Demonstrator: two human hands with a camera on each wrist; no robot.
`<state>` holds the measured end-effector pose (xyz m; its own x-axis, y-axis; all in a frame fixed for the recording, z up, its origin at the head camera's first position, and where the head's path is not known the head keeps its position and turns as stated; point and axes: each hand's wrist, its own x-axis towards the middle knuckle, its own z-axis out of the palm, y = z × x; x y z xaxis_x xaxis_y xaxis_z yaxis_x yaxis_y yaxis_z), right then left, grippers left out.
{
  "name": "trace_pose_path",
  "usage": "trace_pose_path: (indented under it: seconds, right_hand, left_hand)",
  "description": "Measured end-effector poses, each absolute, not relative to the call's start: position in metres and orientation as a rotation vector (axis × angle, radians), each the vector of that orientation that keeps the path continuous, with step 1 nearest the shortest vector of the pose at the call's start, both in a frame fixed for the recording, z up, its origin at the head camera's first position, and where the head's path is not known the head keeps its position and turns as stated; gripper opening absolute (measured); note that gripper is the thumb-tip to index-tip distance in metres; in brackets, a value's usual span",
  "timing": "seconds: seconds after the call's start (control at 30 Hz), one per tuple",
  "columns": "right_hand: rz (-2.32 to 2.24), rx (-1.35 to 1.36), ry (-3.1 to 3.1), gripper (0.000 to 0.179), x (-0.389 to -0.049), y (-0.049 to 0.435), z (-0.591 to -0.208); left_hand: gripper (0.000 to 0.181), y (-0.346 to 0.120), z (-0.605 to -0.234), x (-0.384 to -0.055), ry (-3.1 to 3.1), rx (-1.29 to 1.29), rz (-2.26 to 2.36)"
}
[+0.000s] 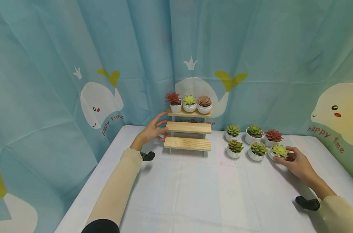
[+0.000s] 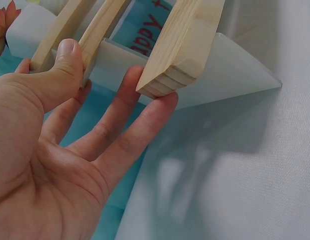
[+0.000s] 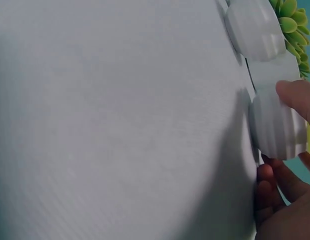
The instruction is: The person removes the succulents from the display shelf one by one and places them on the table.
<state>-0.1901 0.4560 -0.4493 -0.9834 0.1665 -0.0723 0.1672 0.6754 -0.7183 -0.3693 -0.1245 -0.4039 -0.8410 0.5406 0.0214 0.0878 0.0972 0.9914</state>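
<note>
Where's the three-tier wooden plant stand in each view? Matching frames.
Head: three-tier wooden plant stand near centre, left hand at its left end.
Left wrist: stand tilted across the top, fingertips touching it.
Right wrist: not in it.
Shared landmark: red lettering on the curtain behind the stand, in head and left wrist views only.

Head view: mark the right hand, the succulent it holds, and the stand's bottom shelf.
Right hand (image 1: 299, 165): head view, middle of the hand.
Held succulent (image 1: 279, 150): head view, on its bright green leaves.
Bottom shelf (image 1: 188, 143): head view, middle of its bare wooden top.
</note>
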Motion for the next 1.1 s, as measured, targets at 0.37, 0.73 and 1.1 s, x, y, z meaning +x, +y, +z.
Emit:
trace_pose_path:
  seconds: [0.37, 0.73, 1.1]
  right_hand:
    - [-1.055, 0.092, 2.848, 0.095, -0.191, 0.468, -0.428]
    - [-1.007, -0.074, 2.841, 0.087, -0.19, 0.477, -0.4]
    - [-0.952, -0.158, 2.902, 0.087, -0.196, 0.471, -0.366]
  left_hand:
    - [0.077, -0.124, -0.407, -0.37, 2.046, 0.631, 1.797]
    - [0.078, -0.124, -0.405, -0.369, 2.057, 0.629, 1.79]
    - [0.077, -0.126, -0.407, -0.371, 2.056, 0.631, 1.79]
